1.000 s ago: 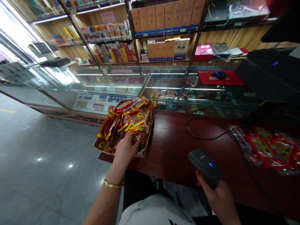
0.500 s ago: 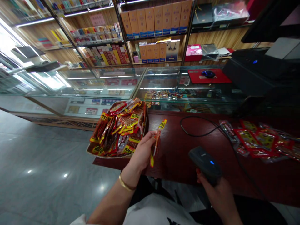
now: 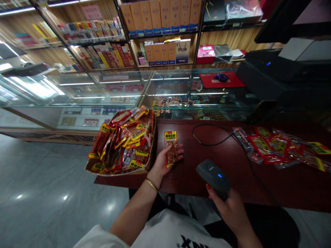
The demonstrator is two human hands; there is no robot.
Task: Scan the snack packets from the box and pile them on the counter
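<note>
Packet (image 3: pixel 171 148), head view: over counter (image 3: pixel 187 175), right of box (image 3: pixel 144 169), face up, pinned by left hand's (image 3: pixel 161 164) thumb against its spread fingers. Right hand (image 3: pixel 232 207) wraps scanner (image 3: pixel 212 175). Step looks like presenting packet; next move likely calls for lining up scanner and packet.

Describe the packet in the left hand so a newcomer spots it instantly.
At the left end of the dark red counter, find the carton heaped with packets. Right of it, the left hand holds one packet, yellow near the top and brown below. Unlike those piled in the carton, it is held singly, its front facing the camera.
</note>
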